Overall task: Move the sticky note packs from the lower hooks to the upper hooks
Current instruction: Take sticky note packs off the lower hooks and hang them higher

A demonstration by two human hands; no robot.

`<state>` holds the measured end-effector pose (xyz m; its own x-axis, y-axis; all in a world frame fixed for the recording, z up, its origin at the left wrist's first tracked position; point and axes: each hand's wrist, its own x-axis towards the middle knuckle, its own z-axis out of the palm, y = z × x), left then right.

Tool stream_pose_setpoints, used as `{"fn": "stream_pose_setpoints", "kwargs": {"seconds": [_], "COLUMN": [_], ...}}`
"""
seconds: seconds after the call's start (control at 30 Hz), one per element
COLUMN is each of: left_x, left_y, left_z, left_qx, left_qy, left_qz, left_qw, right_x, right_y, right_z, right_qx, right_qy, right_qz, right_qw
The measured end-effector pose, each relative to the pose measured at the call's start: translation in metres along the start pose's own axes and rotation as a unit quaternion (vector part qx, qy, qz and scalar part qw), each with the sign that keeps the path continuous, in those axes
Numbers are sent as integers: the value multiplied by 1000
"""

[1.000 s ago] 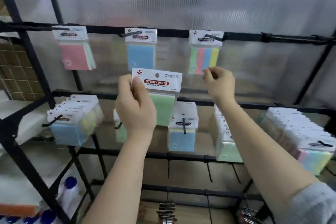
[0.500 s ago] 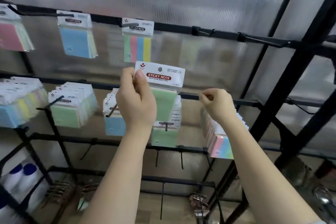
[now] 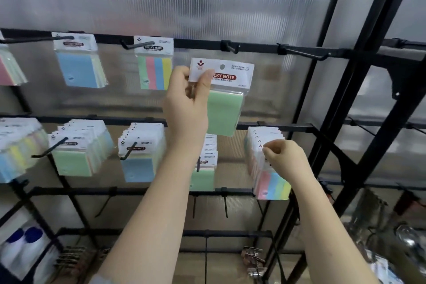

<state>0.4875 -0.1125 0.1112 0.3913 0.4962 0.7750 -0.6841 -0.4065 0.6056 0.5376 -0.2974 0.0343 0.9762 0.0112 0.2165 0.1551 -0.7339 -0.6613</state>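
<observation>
While your left arm reaches up, your left hand pinches the white header card of a green sticky note pack by its left corner, thumb across the front, the pad hanging down to the right of that grip. Just above and right of it, an empty upper hook juts from the top rail; the pack is below it, not yet hung. Lower and to the right, your right hand has its fingertips closed on the front card of the striped packs on a lower hook.
</observation>
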Motion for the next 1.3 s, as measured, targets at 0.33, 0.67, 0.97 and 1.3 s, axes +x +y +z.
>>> {"fn": "stream_pose_setpoints", "kwargs": {"seconds": [0.33,0.67,0.97,1.3], "left_x": [33,31,55,94], "left_y": [-1,-13,-36,-69], "left_z": [32,40,64,92], "left_qx": [-9,29,41,165], "left_qy": [-10,-13,-55,-74], "left_qz": [21,30,-86,-177], "left_qw": [1000,999,994,967], "right_x": [-3,1,4,4], "right_y": [-3,-3,3,4], "right_z": [-1,2,2,-1], "right_qx": [12,25,19,17], "right_qy": [10,16,11,13], "right_qz": [8,24,23,12], "right_qw": [1000,999,999,1000]}}
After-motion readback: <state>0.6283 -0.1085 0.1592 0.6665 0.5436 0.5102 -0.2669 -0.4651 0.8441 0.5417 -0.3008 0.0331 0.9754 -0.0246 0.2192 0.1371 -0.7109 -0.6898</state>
